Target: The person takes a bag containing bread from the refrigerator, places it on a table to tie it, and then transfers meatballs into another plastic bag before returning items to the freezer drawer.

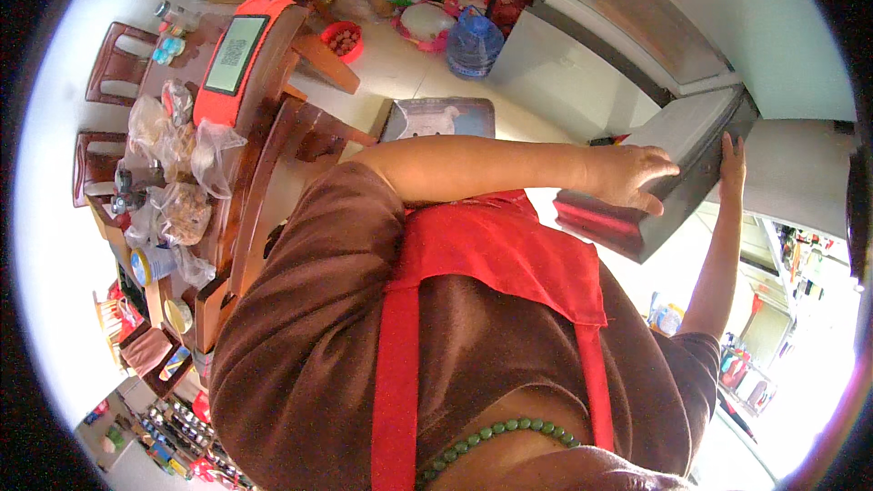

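Observation:
My left hand (631,179) reaches across my body to the right, over the upper edge of a glossy grey panel (682,124), perhaps an appliance door. Its thumb stands apart from the loosely bent fingers, and I see nothing between them. My right hand (732,165) is at the outer side of the panel's dark edge (709,167), fingers pointing up. Whether it grips or merely rests there is unclear. Red shows in the panel's lower face like a reflection of my red apron (505,245). Another grey surface (794,177) stands to the right of that hand.
On the left, a wooden table (232,215) bears plastic bags (181,215), jars and a red cloth. A wooden chair (300,150) stands beside it. Ahead are a patterned mat (440,117), a blue water jug (475,44) and a red basin (342,42) on the floor.

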Demonstrator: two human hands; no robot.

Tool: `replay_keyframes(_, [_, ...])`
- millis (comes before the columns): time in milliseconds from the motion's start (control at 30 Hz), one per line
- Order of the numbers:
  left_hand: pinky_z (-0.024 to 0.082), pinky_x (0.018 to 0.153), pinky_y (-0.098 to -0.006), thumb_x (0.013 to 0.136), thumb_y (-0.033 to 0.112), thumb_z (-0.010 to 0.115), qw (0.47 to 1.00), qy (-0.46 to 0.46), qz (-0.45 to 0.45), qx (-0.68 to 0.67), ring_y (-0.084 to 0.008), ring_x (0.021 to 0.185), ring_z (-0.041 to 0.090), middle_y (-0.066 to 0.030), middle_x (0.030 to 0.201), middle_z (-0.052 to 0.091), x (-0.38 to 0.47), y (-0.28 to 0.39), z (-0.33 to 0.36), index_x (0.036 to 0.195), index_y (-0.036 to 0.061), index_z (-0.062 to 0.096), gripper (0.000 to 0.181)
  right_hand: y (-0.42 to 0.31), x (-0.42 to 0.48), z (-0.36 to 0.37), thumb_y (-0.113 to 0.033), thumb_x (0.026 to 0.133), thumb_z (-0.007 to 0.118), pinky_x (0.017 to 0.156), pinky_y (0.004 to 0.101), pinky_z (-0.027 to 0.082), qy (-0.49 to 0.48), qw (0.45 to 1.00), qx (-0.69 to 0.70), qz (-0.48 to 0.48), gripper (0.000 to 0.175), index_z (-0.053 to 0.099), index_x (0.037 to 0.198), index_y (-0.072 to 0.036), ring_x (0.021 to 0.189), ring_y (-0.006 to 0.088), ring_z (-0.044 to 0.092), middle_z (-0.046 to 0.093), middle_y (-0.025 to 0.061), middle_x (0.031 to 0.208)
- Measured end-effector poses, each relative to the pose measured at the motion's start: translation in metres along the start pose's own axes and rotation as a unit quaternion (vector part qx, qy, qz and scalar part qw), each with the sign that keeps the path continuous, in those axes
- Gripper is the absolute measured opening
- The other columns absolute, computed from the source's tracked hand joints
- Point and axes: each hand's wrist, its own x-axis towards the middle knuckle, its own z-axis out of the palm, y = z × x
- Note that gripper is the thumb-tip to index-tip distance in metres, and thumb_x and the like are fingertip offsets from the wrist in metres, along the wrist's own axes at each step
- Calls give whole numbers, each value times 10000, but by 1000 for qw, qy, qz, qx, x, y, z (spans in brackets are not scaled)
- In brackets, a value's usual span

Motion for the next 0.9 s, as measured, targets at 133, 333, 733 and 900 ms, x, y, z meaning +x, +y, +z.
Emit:
replay_keyframes(133, [400, 930, -409, 761, 446, 628, 991, 6, -25, 134, -366, 1115, 469, -244, 1234, 443, -15, -1, -42, 1199, 36, 484, 618, -72, -35, 27, -438, 819, 568, 773, 483, 452, -62, 959, 242, 134, 758, 138, 1415, -253, 1109, 322, 448, 325, 97, 1377])
replay_keyframes(333, [433, 862, -442, 757, 297, 643, 926, 90, -81, 358, -347, 1051, 491, -158, 1203, 473, -4, -40, -102, 1164, 129, 535, 454, -108, -23, 75, -410, 843, 564, 714, 418, 493, -20, 930, 349, 117, 739, 93, 1401, -297, 1092, 371, 445, 295, 73, 1393])
replay_keyframes(733, [360, 904, -532, 726, 210, 670, 807, 168, -213, 525, -405, 1226, 299, -146, 1344, 325, 10, -87, -125, 1273, 104, 439, 603, -132, 23, 135, -172, 839, 589, 980, 475, 338, -17, 947, 315, -53, 745, 128, 1420, -247, 1327, 324, 178, 53, 77, 1480])
replay_keyframes(900, [383, 884, -524, 717, 211, 674, 802, 163, -262, 512, -404, 1215, 316, -152, 1331, 332, -2, -95, -114, 1237, 99, 479, 567, -127, 49, 164, -125, 825, 582, 1050, 447, 249, -34, 960, 185, -208, 764, 110, 1426, -140, 1359, 289, 100, -30, 153, 1479])
